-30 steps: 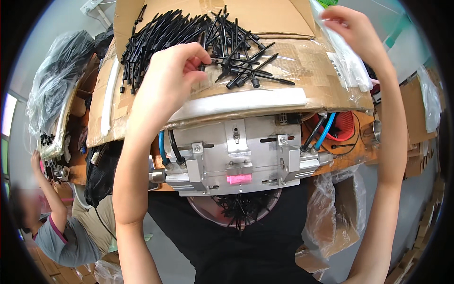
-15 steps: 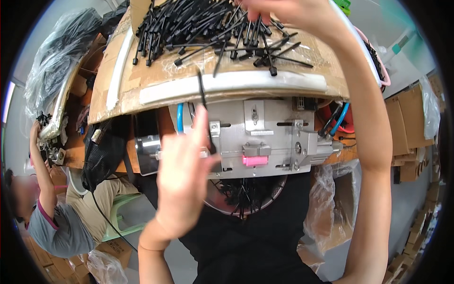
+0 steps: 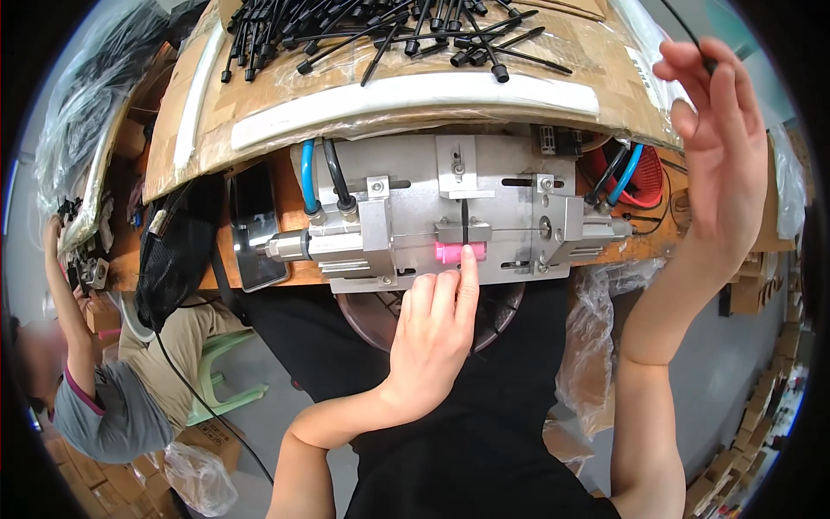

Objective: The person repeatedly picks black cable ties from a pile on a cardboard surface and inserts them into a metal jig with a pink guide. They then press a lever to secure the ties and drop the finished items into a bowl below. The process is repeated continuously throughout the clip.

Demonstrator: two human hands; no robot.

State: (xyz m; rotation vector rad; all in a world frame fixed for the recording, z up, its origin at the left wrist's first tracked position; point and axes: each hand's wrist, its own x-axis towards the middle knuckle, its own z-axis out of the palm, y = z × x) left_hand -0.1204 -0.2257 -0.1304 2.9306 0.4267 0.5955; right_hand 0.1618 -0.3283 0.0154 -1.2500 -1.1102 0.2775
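My left hand (image 3: 424, 342) reaches over the metal fixture (image 3: 506, 225), index finger stretched out, the other fingers loosely bent. Its fingertip presses at the near end of a slim black rod (image 3: 465, 221), beside the pink block (image 3: 446, 253). This rod lies across a small metal rest, pointing away from me. My right hand (image 3: 722, 156) is raised at the far right, a second thin black rod (image 3: 681, 19) pinched at its fingertips. That rod runs out of the upper edge of the picture. Several black rods with knobbed ends (image 3: 415, 39) lie heaped on cardboard.
The cardboard sheet (image 3: 194, 164) overhangs the fixture's back. Blue and black hoses (image 3: 309, 177) join its cylinders. A dark phone-like slab (image 3: 259, 259) and a black mesh bag (image 3: 177, 259) lie left. A round basin (image 3: 363, 324) sits below. Another person (image 3: 112, 406) works at far left.
My left hand has moved right and down onto the fixture, where the black rod now lies. My right hand has left the heap for the far right, a rod at its fingertips.
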